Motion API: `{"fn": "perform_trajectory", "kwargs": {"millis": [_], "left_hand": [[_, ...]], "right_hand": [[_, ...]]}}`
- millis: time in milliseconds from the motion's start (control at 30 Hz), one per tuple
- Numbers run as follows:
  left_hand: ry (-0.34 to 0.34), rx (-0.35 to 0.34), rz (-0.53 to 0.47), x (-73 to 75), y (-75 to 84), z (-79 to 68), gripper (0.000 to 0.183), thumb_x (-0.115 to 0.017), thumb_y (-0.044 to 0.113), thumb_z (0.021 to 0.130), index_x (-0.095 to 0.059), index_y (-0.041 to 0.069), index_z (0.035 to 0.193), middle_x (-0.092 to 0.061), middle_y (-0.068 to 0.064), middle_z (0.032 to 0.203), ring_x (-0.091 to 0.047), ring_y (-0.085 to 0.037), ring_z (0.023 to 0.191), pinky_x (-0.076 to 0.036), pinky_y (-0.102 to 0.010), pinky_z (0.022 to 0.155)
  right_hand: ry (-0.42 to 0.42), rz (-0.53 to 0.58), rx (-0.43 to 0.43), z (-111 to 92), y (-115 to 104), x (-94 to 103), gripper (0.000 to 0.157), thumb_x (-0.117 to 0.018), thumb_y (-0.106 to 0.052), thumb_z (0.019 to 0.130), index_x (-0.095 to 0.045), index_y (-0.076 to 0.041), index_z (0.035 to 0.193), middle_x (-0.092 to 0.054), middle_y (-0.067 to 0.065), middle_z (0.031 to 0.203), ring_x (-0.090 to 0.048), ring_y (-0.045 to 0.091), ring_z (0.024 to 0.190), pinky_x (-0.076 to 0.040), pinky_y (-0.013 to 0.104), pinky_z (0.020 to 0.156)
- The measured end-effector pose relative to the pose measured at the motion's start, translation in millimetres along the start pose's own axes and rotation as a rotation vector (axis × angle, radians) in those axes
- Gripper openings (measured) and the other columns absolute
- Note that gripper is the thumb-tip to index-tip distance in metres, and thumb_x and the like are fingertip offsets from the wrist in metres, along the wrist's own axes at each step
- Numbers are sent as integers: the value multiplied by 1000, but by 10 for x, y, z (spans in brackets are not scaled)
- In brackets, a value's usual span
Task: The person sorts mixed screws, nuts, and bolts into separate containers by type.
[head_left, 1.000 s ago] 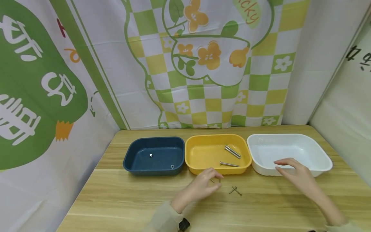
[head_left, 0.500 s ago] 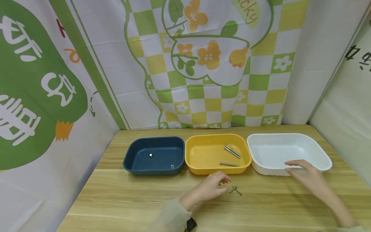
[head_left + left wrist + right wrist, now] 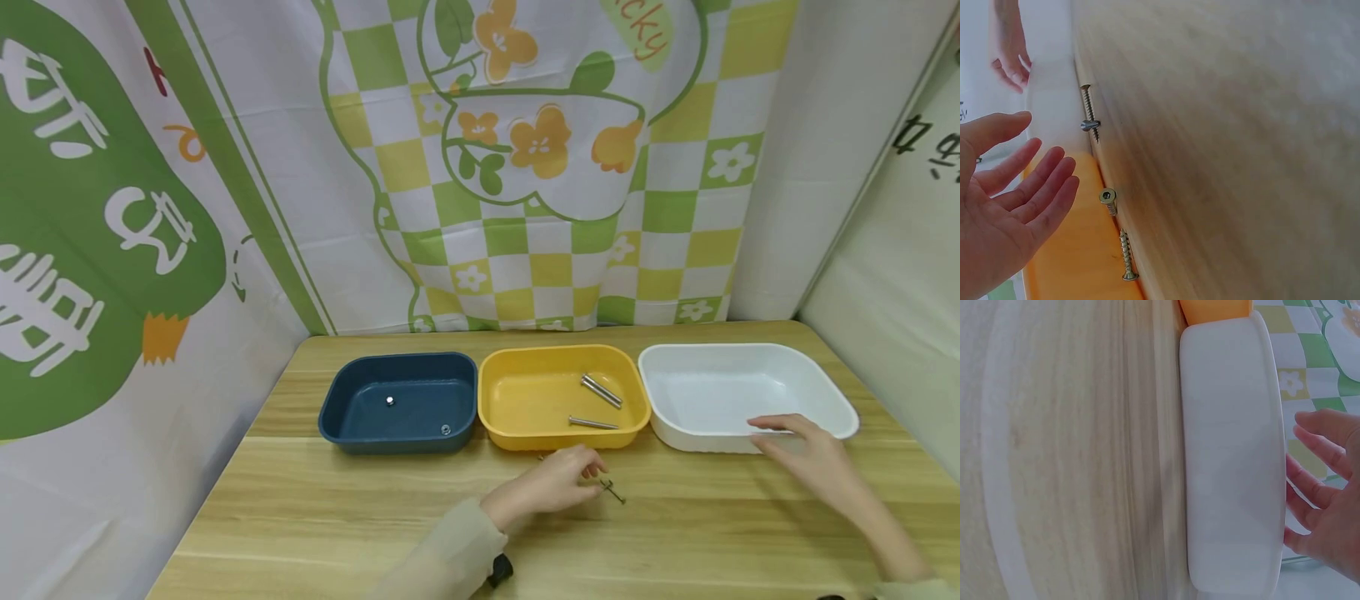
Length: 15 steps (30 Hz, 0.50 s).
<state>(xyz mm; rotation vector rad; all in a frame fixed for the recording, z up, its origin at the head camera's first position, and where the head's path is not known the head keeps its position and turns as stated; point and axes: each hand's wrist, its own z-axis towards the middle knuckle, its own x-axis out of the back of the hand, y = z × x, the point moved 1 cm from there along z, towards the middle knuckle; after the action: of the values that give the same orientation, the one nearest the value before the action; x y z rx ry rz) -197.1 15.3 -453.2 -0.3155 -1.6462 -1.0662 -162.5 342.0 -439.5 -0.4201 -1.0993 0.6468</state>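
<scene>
I hold the left hand (image 3: 551, 483) spread and empty, apparently for clearance, beside screws (image 3: 1090, 124) well in from the far edge of the tabletop (image 3: 375, 517), the right hand (image 3: 813, 467) likewise spread at the white tray (image 3: 720, 442).

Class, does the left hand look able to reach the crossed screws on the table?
Probably yes: the left hand is open and empty beside the crossed screws, with nothing visible blocking its fingers.

Left wrist view, left of centre: four threaded brassy metal screws (image 3: 1125, 253), two crossed. Head view, right: rounded white plastic tray (image 3: 705, 440), upright.
</scene>
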Motion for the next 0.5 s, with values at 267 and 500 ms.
{"fn": "perform_trajectory", "kwargs": {"millis": [267,500], "left_hand": [[-40,3,53,-24,-1,78,26,-63,15,86,-59,9,111,-59,2,94,-54,-3,83,-41,-9,71],[-73,5,52,-61,-31,142,25,-63,14,86,-59,8,110,-60,1,93,-54,-2,82,-41,-10,71]], "right_hand": [[11,15,24,-2,13,-13,16,-66,-10,82,-66,1,94,-45,-40,92,-30,-29,93,-20,-2,74],[32,23,62,-6,57,-47,10,-64,-7,82,-67,0,89,-47,-39,89,-32,-29,91,-20,-4,75]]}}
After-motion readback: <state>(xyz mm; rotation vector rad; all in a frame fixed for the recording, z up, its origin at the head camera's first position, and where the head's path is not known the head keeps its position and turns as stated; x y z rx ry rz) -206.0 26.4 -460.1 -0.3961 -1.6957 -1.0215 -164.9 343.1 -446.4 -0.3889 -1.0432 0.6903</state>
